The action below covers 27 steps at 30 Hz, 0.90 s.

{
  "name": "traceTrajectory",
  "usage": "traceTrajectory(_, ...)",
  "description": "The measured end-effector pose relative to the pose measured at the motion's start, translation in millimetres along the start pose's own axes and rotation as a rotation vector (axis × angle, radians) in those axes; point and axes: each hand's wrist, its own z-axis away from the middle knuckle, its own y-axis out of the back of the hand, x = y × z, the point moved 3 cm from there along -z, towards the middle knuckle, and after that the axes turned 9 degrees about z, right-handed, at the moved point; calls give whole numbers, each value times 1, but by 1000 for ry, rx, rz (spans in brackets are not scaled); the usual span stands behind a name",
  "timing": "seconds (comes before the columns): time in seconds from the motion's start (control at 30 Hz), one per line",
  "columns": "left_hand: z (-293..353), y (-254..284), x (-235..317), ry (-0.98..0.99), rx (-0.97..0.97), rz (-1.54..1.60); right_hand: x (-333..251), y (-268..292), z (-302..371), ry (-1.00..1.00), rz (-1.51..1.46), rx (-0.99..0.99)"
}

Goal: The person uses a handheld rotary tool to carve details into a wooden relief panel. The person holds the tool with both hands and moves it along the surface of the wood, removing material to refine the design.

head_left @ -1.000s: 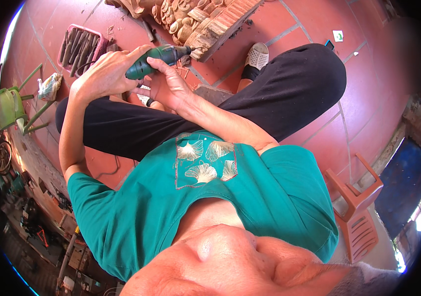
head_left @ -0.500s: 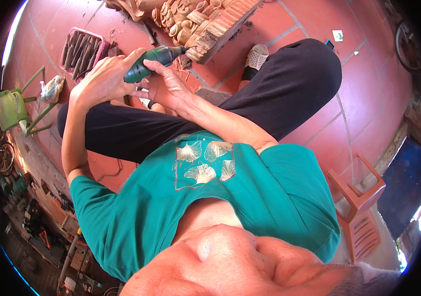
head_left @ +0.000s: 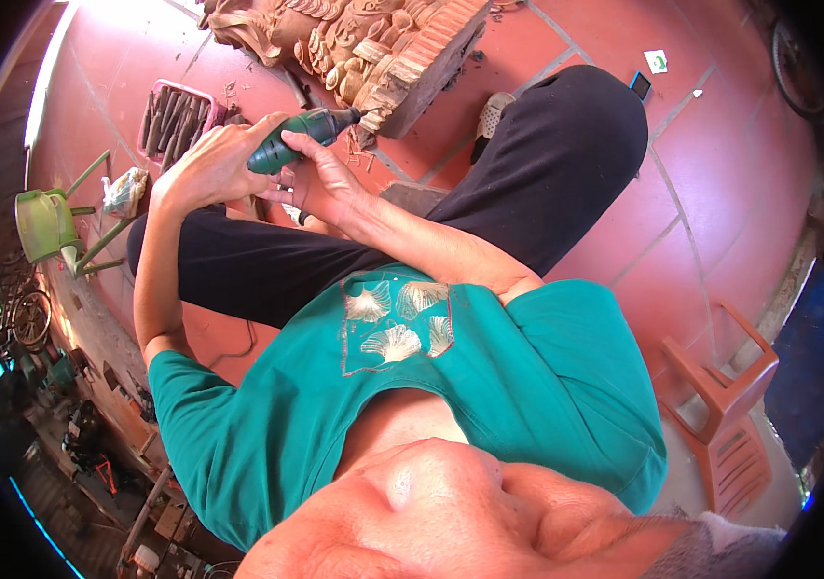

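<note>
A green rotary power tool point(head_left: 288, 141) with a dark nose is held in both my hands, its tip against or very close to the lower edge of a carved wooden piece point(head_left: 410, 89). My left hand point(head_left: 217, 162) closes around the tool's rear from the left. From the right, my right hand point(head_left: 327, 181) grips its underside, the thumb lying along the body. Some fingers are hidden behind the tool. Rows of rounded relief cover the carving, and wood shavings point(head_left: 359, 147) lie on the floor below the tip.
A pink basket point(head_left: 207, 94) of dark, stick-like tools stands left of the carving. Further left are a plastic bag point(head_left: 125, 192) and a green stool point(head_left: 45, 224). My bent legs point(head_left: 566, 159) flank the work. A brown plastic chair point(head_left: 721, 405) stands at the right.
The whole view has shifted slightly, so the basket and stool appear further right. Both hands keep their hold on the rotary tool, its tip still at the carving's edge.
</note>
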Motion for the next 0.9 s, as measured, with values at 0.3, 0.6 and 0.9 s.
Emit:
traceTrajectory(0.3,0,-1,7,-11,3,10,1,-1,0,0,-34,-16)
traceTrajectory(0.6,1,4,20,45,0,-84,-2,-6,0,4,-8,-69)
traceTrajectory(0.9,1,2,20,15,-6,-54,2,-5,2,2,-64,-65)
